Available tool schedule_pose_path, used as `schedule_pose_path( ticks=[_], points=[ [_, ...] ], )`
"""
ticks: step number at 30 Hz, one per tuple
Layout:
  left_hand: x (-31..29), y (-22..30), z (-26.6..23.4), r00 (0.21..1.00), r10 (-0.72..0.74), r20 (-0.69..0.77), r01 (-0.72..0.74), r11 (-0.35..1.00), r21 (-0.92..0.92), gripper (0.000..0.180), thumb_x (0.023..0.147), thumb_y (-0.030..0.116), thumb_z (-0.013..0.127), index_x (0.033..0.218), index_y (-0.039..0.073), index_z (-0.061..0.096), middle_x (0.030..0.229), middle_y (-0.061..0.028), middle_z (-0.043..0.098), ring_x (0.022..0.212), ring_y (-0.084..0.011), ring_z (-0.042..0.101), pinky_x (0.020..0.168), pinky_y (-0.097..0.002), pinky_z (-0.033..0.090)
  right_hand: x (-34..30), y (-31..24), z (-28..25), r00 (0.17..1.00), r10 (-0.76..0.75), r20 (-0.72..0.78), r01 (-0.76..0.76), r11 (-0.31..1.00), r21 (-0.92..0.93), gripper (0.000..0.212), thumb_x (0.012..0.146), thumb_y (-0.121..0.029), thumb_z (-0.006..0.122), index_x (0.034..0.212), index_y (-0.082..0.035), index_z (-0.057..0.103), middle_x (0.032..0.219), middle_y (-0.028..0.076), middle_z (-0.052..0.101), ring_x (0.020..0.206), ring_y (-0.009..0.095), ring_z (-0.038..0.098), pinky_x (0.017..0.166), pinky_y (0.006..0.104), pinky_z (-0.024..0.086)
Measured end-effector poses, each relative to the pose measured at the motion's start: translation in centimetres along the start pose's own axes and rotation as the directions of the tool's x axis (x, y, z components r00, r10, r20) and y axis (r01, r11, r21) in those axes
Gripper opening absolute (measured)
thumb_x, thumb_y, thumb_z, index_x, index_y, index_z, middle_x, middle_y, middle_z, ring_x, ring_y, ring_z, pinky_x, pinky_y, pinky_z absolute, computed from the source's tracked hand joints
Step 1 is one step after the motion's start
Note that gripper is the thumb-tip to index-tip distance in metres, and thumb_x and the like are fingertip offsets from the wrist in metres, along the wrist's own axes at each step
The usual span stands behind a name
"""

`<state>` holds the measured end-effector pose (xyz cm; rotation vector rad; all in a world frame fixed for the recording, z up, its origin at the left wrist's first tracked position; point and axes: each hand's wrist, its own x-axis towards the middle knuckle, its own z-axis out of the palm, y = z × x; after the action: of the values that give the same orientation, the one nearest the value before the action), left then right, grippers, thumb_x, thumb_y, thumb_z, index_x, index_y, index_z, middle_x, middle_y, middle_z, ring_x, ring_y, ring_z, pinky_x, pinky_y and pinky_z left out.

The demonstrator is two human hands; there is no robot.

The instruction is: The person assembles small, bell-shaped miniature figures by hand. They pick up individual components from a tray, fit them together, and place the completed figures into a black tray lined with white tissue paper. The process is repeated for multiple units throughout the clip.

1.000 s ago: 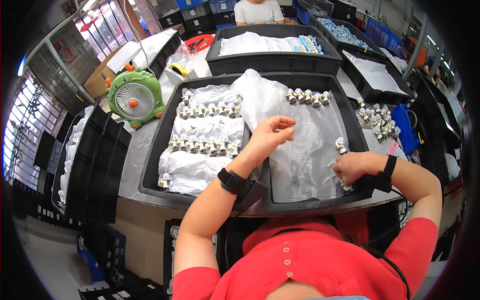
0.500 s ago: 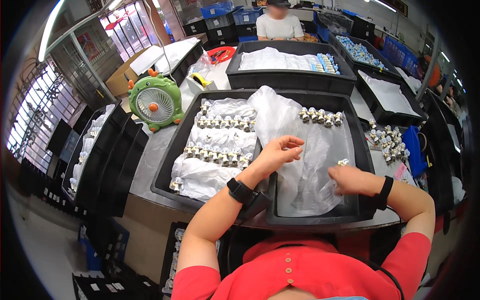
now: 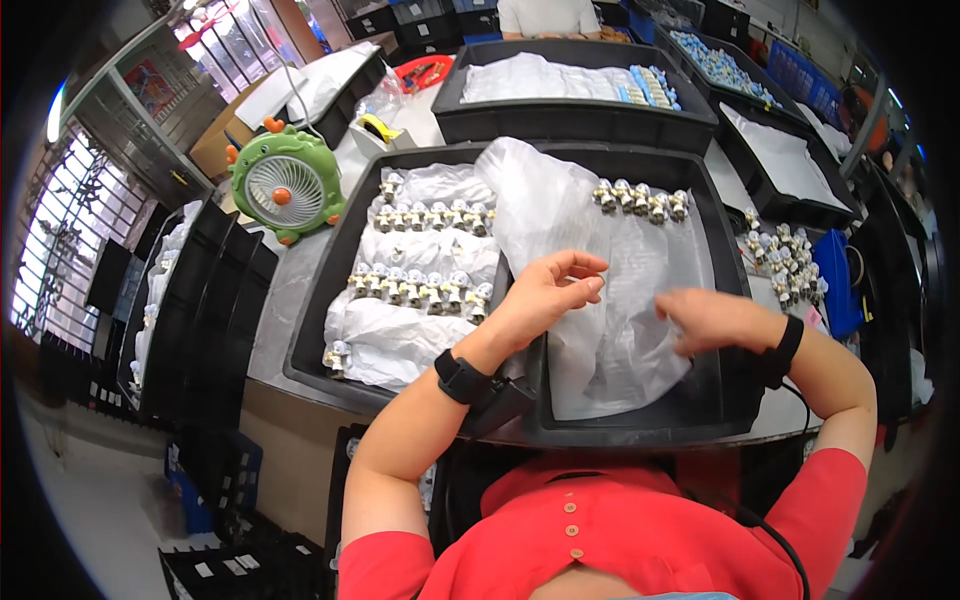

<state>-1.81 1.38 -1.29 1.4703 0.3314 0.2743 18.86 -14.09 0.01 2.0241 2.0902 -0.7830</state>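
Observation:
My left hand hovers at the left edge of a translucent white sheet lining the right half of a black tray. Its fingers are apart, with nothing seen between them. My right hand hangs over the sheet's right side, palm down with bent fingers; whether anything is under them is hidden. Beyond it, a short row of small white-and-gold figurines lies along the far end of the sheet. More figurines lie in rows on crumpled white sheeting in the tray's left half.
A heap of figurines lies right of the tray, beside a blue bin. A green fan and a tape dispenser stand at the left. Another black tray sits behind, with a person beyond it.
The view has shifted, so the trays sit higher and a little left. A figurine seen by my right hand earlier no longer shows. My left hand stays over the sheet's edge.

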Motion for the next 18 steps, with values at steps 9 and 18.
schedule_pose_path(
  ticks=[9, 18],
  points=[
    [-0.2, -0.2, 0.5, 0.966, -0.218, 0.139, 0.245, 0.944, -0.223, 0.060, 0.091, 0.037, 0.055, 0.138, 0.008, 0.032, 0.125, -0.0103, 0.045, 0.104, -0.0169, 0.052, 0.090, -0.0338, 0.043, 2.4, -3.0, -3.4, 0.861, -0.152, -0.485, 0.318, 0.906, 0.281, 0.036, 0.068, -0.009, 0.060, 0.104, -0.004, 0.054, 0.095, 0.016, 0.056, 0.092, 0.030, 0.056, 0.077, 0.0355, 0.047],
    [0.4, -1.2, 0.6, 0.976, -0.174, 0.132, 0.209, 0.923, -0.323, 0.063, 0.087, 0.019, 0.061, 0.138, 0.007, 0.028, 0.112, -0.0080, 0.050, 0.094, -0.0125, 0.050, 0.082, -0.0278, 0.044, 4.5, -2.2, -2.1, 0.869, 0.003, -0.495, 0.393, 0.603, 0.694, 0.033, 0.076, -0.015, 0.069, 0.106, -0.006, 0.057, 0.102, 0.007, 0.057, 0.099, 0.021, 0.055, 0.083, 0.0322, 0.047]
  ],
)
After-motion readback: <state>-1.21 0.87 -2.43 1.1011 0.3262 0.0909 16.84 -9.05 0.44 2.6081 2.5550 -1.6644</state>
